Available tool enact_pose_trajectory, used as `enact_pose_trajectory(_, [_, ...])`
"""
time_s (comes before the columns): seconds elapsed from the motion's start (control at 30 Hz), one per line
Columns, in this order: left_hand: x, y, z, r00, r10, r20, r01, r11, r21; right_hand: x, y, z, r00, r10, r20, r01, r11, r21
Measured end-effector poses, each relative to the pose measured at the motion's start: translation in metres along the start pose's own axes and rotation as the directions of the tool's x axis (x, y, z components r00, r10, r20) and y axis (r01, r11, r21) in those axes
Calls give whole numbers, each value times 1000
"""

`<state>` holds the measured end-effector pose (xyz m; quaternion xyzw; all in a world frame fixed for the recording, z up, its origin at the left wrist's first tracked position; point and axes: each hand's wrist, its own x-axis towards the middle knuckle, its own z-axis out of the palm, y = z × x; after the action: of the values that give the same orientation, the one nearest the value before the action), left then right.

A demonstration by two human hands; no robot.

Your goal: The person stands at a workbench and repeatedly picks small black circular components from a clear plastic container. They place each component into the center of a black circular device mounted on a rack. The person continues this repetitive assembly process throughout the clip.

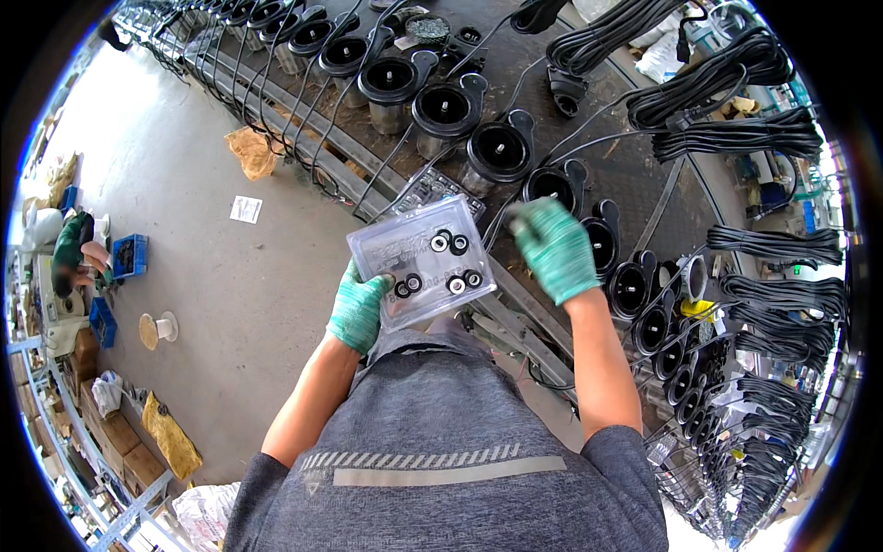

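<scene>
My left hand [357, 308], in a green glove, is closed on the near left edge of a clear plastic tray [395, 253], thumb on top. Several small round parts [457, 285], black rings and silver-faced ones, lie in loose groups inside it. My right hand [556, 247], gloved the same way, hovers over the bench edge to the right of the tray. Its fingers are smeared by motion, so I cannot tell what they hold. Just beyond them is a black cup-shaped housing [555, 187], partly covered by the hand. A similar housing [499, 150] with a metal shaft tip in its centre stands beside it.
Many more black housings [389, 81] line the dark bench [635, 189] in a row. Coiled black cables [736, 135] lie behind them, with leads hanging over the bench edge. A co-worker [74, 248] is at the far left, near a blue crate [130, 256].
</scene>
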<state>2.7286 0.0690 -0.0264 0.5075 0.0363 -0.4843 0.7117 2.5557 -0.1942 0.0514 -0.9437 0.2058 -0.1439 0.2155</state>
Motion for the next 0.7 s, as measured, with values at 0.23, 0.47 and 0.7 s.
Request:
enact_pose_trajectory(0.23, [12, 22, -20, 997, 27, 67, -30, 998, 46, 7, -86, 34, 845, -245, 475, 359, 919, -163])
enact_pose_trajectory(0.47, [18, 23, -37, 995, -47, 87, 47, 999, 6, 8, -100, 34, 788, -312, 530, 430, 896, -112])
enact_pose_trajectory(0.7, [36, 20, -39, 996, -21, 84, 18, 999, 37, 28, -78, 12, 948, -52, 313, -46, 954, 297])
